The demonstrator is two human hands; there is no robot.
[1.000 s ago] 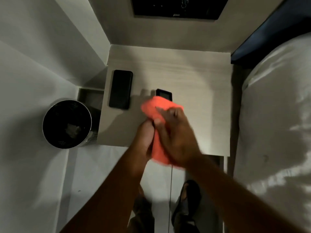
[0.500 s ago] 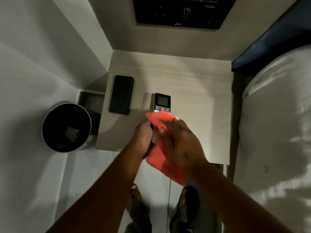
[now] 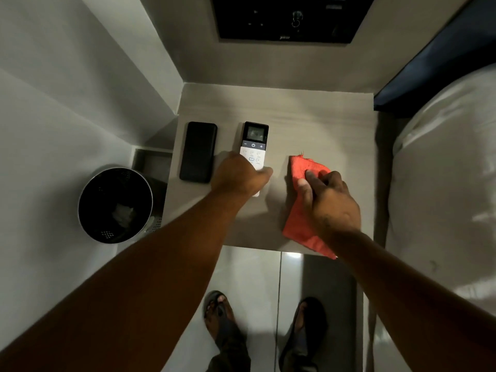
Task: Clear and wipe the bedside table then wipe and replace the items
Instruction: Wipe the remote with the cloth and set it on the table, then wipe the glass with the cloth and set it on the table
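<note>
Bedside table [image 3: 316, 124], two hands working, seen from above.

Left hand [image 3: 237, 177]: fingers are curling around the lower half of the remote [image 3: 253, 149], thumb lying along its right edge; the remote is lying flat on the table, screen end pointing toward the wall. Right hand [image 3: 331, 202]: fingertips [image 3: 308, 174] are pressing together onto the red cloth [image 3: 300, 210], which is lying on the table just right of the remote, apart from it, its near corner hanging past the table's front edge. Phone [image 3: 198, 151]: lying face up just left of the remote, near the table's left edge. Bin [image 3: 115, 205]: standing on the floor left of the table. Bed [image 3: 442, 170]: lying right of the table.
</note>
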